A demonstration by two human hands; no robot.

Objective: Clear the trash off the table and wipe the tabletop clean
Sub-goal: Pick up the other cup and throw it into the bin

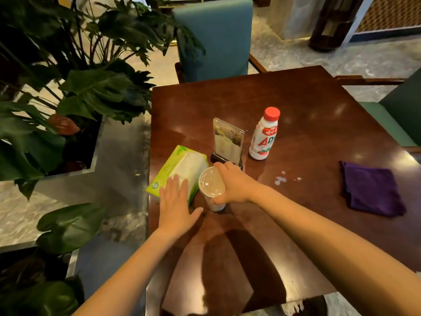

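Observation:
A clear plastic cup with a sealed lid (pixel 211 184) stands near the left edge of the dark wooden table (pixel 307 124). My right hand (pixel 234 182) is wrapped around the cup from the right. My left hand (pixel 176 205) lies flat, fingers spread, over the near end of a green tissue pack (pixel 180 168) just left of the cup. A white bottle with a red cap (pixel 264 135) stands upright behind them. A folded purple cloth (pixel 371 189) lies at the right. Small white spill spots (pixel 281 179) mark the tabletop between cup and cloth.
An acrylic sign holder (pixel 227 141) stands right behind the cup. Large leafy plants in a planter (pixel 75 96) crowd the table's left side. A blue chair (pixel 214 39) faces the far edge and a green chair (pixel 401 115) stands at the right.

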